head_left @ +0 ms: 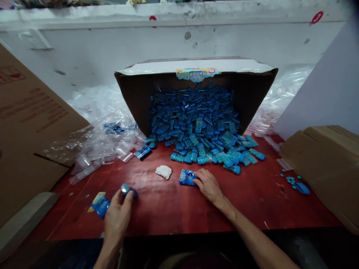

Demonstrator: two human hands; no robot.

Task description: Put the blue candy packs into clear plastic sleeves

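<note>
In the head view my left hand [116,215] is low on the left, its thumb and fingers closed around a small blue object [133,193] with a shiny, pale end; blur hides its exact kind. Beside that hand lies a blue packet [101,206] with a yellow piece under it. Near the middle of the table, my right hand [209,185] pinches the right edge of a flat, printed blue packet [186,177], which rests on the red surface. A crumpled white lump [163,172] sits between the two hands, touching neither.
A cardboard box [134,101] on its side spills many blue bead-filled packs [196,127] onto the red table [168,213]. Clear plastic bags [103,145] heap at left. Cartons [322,164] flank the right, with loose blue beads [291,181] beside them. A brown carton [33,123] stands left.
</note>
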